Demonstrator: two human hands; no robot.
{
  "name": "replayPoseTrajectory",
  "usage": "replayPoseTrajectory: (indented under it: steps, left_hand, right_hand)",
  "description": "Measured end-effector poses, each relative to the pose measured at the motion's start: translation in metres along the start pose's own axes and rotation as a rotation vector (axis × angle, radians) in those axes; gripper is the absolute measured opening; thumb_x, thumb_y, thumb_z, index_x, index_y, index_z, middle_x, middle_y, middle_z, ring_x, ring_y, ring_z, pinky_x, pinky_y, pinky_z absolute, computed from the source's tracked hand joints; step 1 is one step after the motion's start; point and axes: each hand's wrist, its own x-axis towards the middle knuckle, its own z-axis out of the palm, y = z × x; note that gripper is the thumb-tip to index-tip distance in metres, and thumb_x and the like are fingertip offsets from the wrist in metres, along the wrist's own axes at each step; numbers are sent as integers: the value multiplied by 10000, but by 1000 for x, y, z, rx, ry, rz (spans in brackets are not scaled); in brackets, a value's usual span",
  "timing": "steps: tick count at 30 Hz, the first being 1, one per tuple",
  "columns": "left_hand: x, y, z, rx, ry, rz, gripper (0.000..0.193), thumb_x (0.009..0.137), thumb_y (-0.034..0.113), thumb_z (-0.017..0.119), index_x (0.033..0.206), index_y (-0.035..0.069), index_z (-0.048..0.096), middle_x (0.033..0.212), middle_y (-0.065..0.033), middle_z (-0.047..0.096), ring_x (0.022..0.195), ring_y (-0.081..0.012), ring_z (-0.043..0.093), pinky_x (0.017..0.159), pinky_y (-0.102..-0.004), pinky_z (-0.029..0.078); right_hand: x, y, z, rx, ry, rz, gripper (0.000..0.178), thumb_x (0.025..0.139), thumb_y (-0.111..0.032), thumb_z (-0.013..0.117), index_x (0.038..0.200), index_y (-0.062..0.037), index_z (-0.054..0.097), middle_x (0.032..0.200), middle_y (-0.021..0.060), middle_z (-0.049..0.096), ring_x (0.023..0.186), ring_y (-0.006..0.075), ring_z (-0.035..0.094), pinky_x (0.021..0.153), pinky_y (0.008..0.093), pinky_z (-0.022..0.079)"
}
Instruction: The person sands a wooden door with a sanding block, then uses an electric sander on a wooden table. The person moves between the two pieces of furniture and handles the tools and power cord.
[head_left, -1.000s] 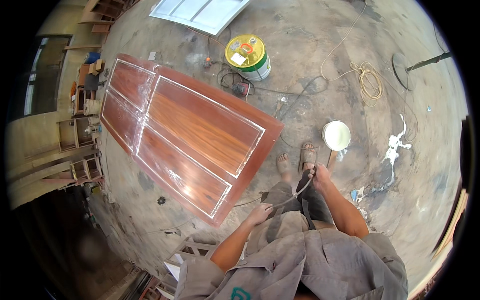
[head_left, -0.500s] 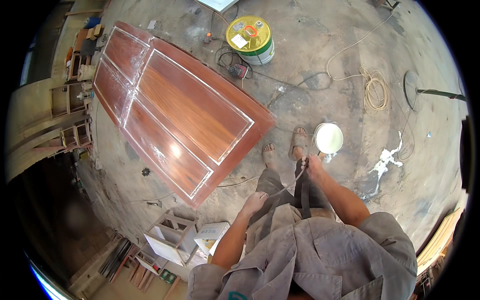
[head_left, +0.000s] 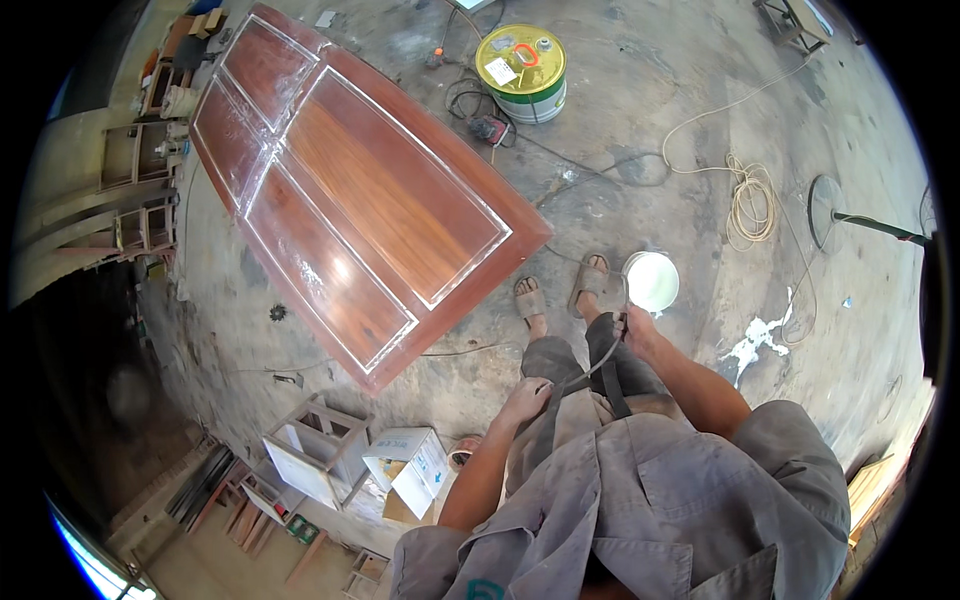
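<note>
Fingers of the right hand closed on a grey hose; left hand clasps it lower down, its fingertips partly hidden. Hose bows between the two, over the wearer's legs. Judgement: an even grip and a gentle bend should prevent kinks; slack is best guided clear of the white bucket just beyond the right hand and of the red-brown panelled door, whose glossy face may mark easily. Door's support: cannot tell. Floor: grey, stained, white splash right of bucket. Farther out: yellow-topped drum, coiled cable. Lower left: wooden frame, open carton.
</note>
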Motion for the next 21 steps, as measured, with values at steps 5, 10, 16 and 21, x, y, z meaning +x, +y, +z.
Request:
replayPoseTrajectory:
  steps: [5, 10, 16, 21]
  left_hand:
    - [1, 12, -13, -33, -45, -24, 338, 930, 247, 512, 1081, -15, 663, 1071, -229, 669, 1039, -380, 625, 914, -405, 479]
    - [12, 2, 0, -45, 18, 14, 340, 933, 280, 514, 1039, -6, 665, 966, -231, 677, 959, -388, 643, 824, -443, 486]
    - [50, -12, -1, -1141, 154, -316, 533, 973, 388, 490, 1343, 4, 511, 1289, -144, 606, 1250, -245, 532, 1090, -378, 351]
    - [127, -55, -25, -1756, 240, -239, 819, 956, 503, 526, 1466, -60, 221, 1514, -198, 320, 1411, -308, 314, 1187, -425, 244]
  right_hand:
    - [0, -4, 15, -20, -52, 4, 136, 989, -177, 379, 942, -89, 470, 723, 36, 503, 562, 144, 448, 506, 305, 399]
    - [1, -8, 24, -29, -67, 18, 134, 992, -178, 368, 960, -93, 466, 736, 35, 512, 565, 145, 450, 520, 312, 406]
    - [9, 0, 15, 106, -67, 65, 104, 977, -179, 392, 951, -94, 447, 713, 39, 498, 552, 146, 445, 527, 324, 394]
    - [7, 19, 7, 81, -97, 17, 203, 1024, -268, 391, 959, -98, 480, 686, 29, 517, 538, 135, 448, 535, 307, 397]
